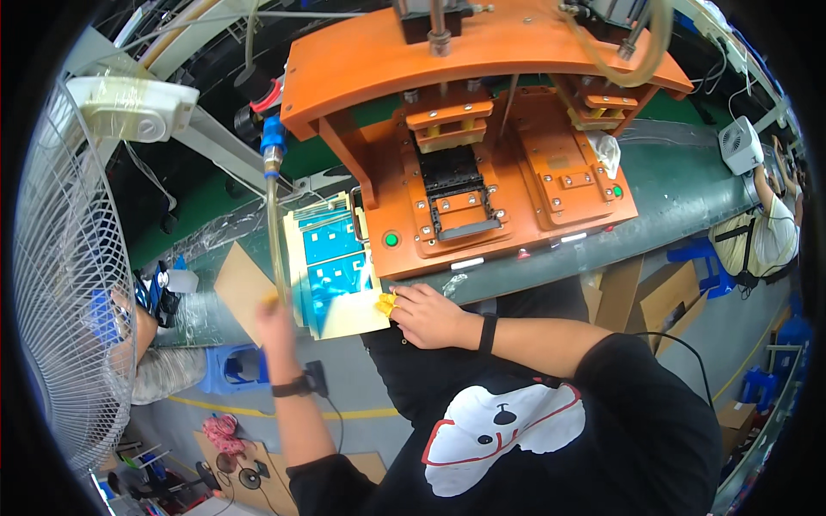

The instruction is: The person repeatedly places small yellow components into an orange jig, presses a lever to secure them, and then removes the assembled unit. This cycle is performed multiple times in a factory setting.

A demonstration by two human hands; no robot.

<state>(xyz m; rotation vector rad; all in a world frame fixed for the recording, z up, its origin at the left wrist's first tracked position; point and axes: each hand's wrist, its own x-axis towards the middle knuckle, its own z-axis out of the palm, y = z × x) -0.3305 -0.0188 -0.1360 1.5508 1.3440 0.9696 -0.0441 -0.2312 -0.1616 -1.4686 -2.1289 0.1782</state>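
My left hand (276,325) is smeared by motion beside a tan cardboard sheet (243,286); a touch of yellow shows at its fingertips, and I cannot make out what it holds, if anything. At the right edge of a pale yellow sheet (351,313), my right hand (428,316) has its fingers bent and closed on the corner. Yellow covers wrap some of those fingertips. Under and behind that sheet lies a stack of blue sheets (332,245) with small pale cut-outs, on paler backing.
An orange two-station press (404,219) stands on the green bench (688,185), a black part (453,176) in its left station. A clear hose (276,224) hangs near my left hand. A fan (77,284) stands at left. Other people sit at both sides; open cardboard boxes (667,297) are at right.
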